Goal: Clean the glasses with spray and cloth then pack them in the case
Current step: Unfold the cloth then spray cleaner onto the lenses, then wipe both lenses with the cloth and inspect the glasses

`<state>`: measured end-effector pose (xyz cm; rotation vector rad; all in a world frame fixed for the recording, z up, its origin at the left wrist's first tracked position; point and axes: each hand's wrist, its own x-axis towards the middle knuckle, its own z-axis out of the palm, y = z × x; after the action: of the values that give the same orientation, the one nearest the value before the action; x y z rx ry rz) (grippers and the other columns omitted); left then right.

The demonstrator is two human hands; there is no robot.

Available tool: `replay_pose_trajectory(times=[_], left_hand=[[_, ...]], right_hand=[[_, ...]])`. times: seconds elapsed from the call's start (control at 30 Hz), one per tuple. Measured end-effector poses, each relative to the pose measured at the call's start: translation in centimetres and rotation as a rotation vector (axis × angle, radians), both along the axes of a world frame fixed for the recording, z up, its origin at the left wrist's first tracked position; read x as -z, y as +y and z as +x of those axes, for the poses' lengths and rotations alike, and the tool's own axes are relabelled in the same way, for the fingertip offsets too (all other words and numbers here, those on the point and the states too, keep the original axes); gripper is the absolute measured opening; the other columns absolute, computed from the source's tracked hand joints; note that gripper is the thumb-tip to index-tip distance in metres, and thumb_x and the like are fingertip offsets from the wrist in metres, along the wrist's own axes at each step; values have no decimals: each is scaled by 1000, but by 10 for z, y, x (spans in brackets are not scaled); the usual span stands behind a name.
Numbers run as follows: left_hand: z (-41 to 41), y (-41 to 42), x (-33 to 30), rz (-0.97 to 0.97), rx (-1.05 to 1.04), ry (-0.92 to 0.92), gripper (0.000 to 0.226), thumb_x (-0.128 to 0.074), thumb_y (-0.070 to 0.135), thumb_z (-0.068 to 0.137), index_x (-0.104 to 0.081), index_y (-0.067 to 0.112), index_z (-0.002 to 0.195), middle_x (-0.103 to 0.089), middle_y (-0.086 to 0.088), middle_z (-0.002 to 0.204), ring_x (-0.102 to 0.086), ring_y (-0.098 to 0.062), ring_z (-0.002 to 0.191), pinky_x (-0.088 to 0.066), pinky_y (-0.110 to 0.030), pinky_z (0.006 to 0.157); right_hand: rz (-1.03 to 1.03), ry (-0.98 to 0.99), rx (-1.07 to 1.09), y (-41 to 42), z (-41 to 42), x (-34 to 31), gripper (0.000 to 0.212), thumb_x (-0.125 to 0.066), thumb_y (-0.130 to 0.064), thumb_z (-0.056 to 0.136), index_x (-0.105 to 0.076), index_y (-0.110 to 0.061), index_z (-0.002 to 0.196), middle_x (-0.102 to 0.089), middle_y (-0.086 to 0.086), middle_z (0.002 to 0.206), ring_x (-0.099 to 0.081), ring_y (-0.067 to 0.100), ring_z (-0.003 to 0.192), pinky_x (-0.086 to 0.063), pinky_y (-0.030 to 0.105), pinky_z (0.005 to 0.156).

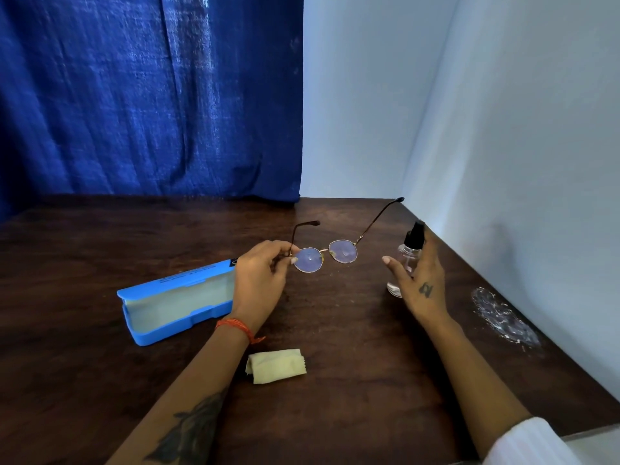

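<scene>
My left hand (pixel 260 273) pinches the left rim of round, thin-framed glasses (pixel 343 251), holding them above the table with both temples unfolded and pointing away from me. My right hand (pixel 421 283) grips a small clear spray bottle (pixel 407 253) with a black nozzle, held upright just right of the glasses, index finger resting on the nozzle top. A blue glasses case (pixel 174 303) lies open on the table to the left, partly behind my left wrist. A folded pale yellow cloth (pixel 276 365) lies near me between my forearms.
The dark wooden table (pixel 352 330) meets a blue curtain (pixel 151 95) at the back and a white wall (pixel 520 162) along its right edge. A crumpled clear plastic wrapper (pixel 505 317) lies on the table by the wall.
</scene>
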<state>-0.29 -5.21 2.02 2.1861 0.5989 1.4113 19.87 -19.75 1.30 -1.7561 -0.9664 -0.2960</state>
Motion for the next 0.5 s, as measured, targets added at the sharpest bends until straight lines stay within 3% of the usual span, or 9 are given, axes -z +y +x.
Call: replay_pose_trajectory(times=[0.1,0.17,0.23,0.33,0.43,0.5], left_hand=[[-1,-1,0,-8,4,-4,20,-65,-5,75,-70,11,87,-68,2,83,-60,-6,73,-47,-10,73],[-1,-2,0,-22,11,-14,20,-65,-5,75,-70,10,86,-68,2,83,-61,-6,73,-45,-5,72],[-1,-2,0,-40,13,-14,20,-65,-5,75,-70,10,86,-69,0,84,-62,-6,73,-45,-4,72],[-1,-3,0,-71,23,-23,19,-66,-4,75,-70,10,87,-69,0,84,-63,-8,74,-46,-4,72],[-2,-4,-1,-102,30,-23,18,-66,-3,75,-70,10,87,-68,0,85,-63,-7,74,-46,-5,72],[-3,-3,0,-116,30,-22,19,-66,-3,75,-70,10,88,-68,0,86,-63,-8,75,-47,-7,72]], right_hand=[[-3,36,-4,-4,-2,1,85,-74,-25,78,-22,-25,144,-52,8,126,-55,7,93,-42,5,75],[26,16,42,-8,-7,-1,91,-76,-35,74,-20,-24,144,-45,7,135,-49,9,112,-46,25,94],[88,-90,142,-12,-17,-5,88,-71,-45,72,-25,-19,143,-42,8,138,-41,19,125,-37,43,104],[185,-316,162,-16,-44,-13,73,-67,-41,77,-35,-14,136,-46,15,132,-40,24,124,-35,42,104],[161,-439,-9,-14,-73,-12,65,-69,-39,78,-41,-16,131,-46,16,131,-39,20,125,-35,33,103],[88,-490,-147,-10,-89,-9,61,-68,-41,78,-46,-15,129,-45,15,132,-39,22,127,-38,38,103]])
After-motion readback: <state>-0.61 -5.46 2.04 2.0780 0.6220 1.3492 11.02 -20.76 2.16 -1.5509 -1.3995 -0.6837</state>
